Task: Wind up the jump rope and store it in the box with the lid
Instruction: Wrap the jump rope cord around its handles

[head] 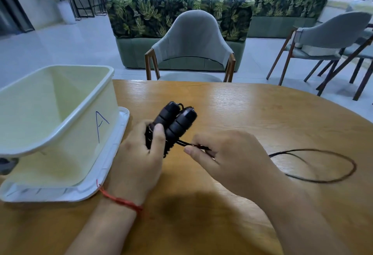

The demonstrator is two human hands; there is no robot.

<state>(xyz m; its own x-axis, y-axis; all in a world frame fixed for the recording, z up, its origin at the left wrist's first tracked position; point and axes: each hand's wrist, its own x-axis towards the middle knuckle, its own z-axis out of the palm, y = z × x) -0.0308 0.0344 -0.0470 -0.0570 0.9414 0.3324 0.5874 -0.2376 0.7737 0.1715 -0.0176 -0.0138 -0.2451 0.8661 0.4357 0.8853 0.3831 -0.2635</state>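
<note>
My left hand (139, 159) grips the two black jump rope handles (175, 119) side by side, tips pointing up and away, with some cord wound around their lower part. My right hand (228, 155) pinches the thin black cord (193, 145) just right of the handles. The rest of the cord trails right and lies in a loose loop (333, 180) on the wooden table. The pale yellow box (66, 125), marked with a blue "A", stands open at the left on its white lid (113, 159).
The round wooden table (252, 109) has its far edge near a grey chair (191, 40). More chairs stand at the right, a leaf-print sofa (177, 16) behind. Two seated people are far back.
</note>
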